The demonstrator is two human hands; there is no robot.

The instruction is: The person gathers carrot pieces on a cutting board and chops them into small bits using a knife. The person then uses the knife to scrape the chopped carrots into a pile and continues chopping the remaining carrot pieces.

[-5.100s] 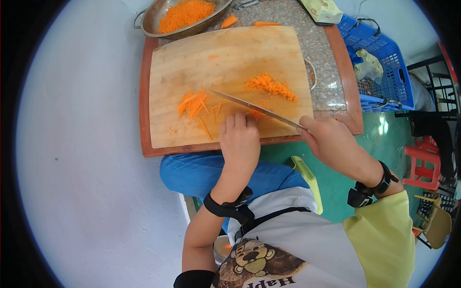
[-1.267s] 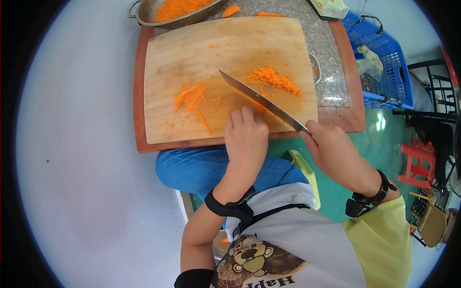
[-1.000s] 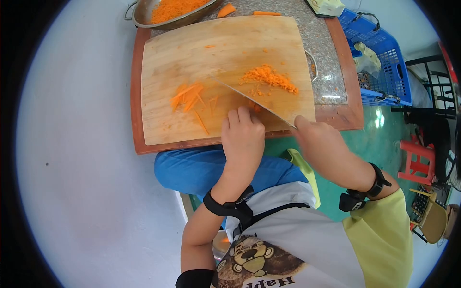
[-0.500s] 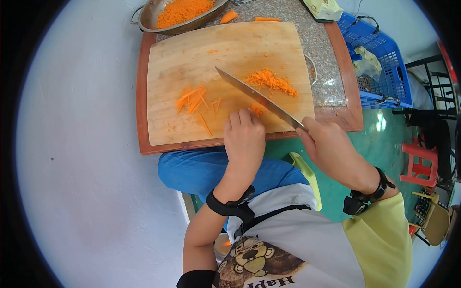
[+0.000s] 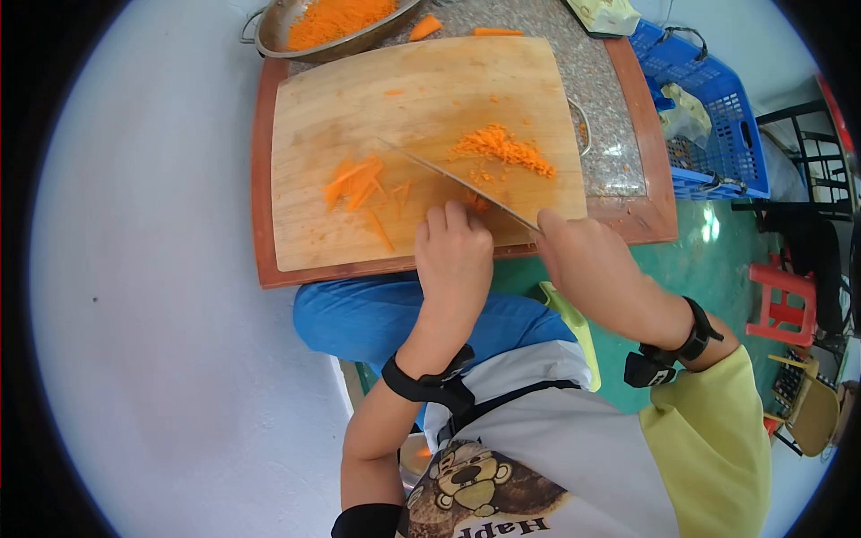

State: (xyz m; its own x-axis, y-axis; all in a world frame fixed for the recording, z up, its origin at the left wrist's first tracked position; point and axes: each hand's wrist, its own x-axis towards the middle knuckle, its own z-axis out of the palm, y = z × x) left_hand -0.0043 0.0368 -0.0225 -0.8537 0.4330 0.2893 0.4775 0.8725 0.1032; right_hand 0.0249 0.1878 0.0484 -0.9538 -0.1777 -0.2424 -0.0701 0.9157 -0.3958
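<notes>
My right hand point(image 5: 587, 269) is wrapped round the handle of a large kitchen knife point(image 5: 465, 185), its blade slanting across the wooden cutting board point(image 5: 359, 108), edge down. Close to the blade's left side, my left hand point(image 5: 456, 255) presses on the board with curled fingers. Carrot strips point(image 5: 477, 203) show beside its fingertips, mostly hidden by hand and blade. Loose carrot shreds point(image 5: 355, 182) lie on the board left of the knife. A pile of finely chopped carrot point(image 5: 504, 149) sits to the right, beyond the blade.
A metal pan point(image 5: 265, 31) heaped with chopped carrot stands at the table's far left. Carrot pieces point(image 5: 425, 27) lie behind the board on the speckled tabletop point(image 5: 605, 108). A blue crate point(image 5: 717, 81) stands at the right, with a red stool point(image 5: 782, 300) nearer.
My right hand has shifted left with the knife, and the blade has turned more upright, showing its thin spine. My left hand stays nearly in place.
</notes>
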